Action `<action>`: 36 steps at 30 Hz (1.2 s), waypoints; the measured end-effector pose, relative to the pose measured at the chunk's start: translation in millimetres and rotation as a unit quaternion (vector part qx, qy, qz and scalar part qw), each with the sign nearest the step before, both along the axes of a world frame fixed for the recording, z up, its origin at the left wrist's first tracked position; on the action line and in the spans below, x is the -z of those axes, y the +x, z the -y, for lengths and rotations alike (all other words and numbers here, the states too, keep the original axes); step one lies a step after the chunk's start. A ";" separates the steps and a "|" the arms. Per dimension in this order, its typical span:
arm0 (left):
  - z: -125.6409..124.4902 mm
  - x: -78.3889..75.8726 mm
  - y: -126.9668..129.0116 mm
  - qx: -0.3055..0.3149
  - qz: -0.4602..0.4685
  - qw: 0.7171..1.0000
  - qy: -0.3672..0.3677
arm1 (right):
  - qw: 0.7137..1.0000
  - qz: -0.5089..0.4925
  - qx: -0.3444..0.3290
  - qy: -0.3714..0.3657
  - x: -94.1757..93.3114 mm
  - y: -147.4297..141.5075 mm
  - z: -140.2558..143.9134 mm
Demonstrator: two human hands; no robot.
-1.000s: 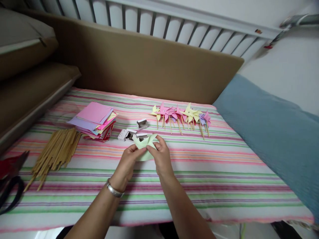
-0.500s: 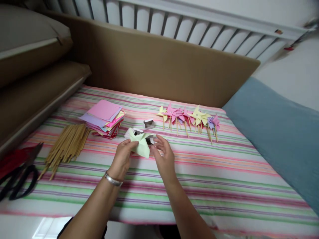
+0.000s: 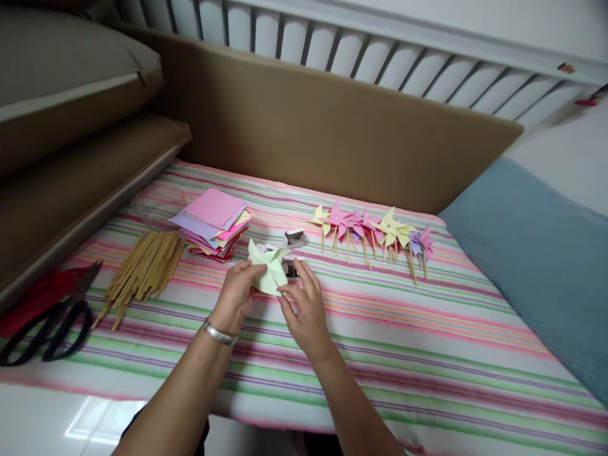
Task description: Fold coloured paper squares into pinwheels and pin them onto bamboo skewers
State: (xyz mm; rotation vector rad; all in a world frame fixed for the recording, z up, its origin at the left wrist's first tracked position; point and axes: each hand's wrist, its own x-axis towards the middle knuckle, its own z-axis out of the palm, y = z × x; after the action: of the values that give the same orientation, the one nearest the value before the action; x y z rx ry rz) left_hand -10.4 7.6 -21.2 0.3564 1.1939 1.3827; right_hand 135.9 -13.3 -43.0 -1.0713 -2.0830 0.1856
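A light green folded paper pinwheel (image 3: 267, 269) is pinched in my left hand (image 3: 236, 297), lifted just above the striped cloth (image 3: 403, 342). My right hand (image 3: 304, 307) sits beside it, fingertips touching the paper's lower right edge, thumb and forefinger close together. Behind the paper lie small white boxes of pins (image 3: 294, 239), partly hidden by it. A silver bracelet is on my left wrist.
A stack of coloured paper squares (image 3: 213, 221) and a bundle of wooden sticks (image 3: 142, 272) lie at left. Black scissors (image 3: 47, 323) rest at the far left edge. A row of finished pinwheels on sticks (image 3: 375, 231) lies at right. A blue cushion (image 3: 536, 253) borders the right side.
The camera view has shifted left, so everything sits further right in frame. My right hand let go of the paper, then came back to touch its edge. My left hand kept hold.
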 end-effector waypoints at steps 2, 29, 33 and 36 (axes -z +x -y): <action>-0.1 2.6 0.8 0.012 -0.006 1.000 0.008 | 1.000 -0.010 0.001 0.008 -2.2 1.7 -0.8; 6.4 5.9 16.8 0.178 -0.051 0.981 0.053 | 0.993 -0.041 0.105 -0.036 -13.8 7.2 -8.0; 7.2 7.5 18.8 0.185 -0.066 0.978 0.067 | 0.991 -0.026 0.124 -0.035 -10.3 6.7 -8.3; 6.8 10.1 21.9 0.169 -0.092 0.979 0.069 | 0.991 -0.023 0.124 -0.036 -8.8 6.0 -8.3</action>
State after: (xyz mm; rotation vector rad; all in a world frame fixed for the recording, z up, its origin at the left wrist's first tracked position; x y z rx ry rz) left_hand 11.5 0.8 -31.3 0.7647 1.1270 1.1553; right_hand 141.8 -5.0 -34.1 -1.3449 -1.8946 0.1620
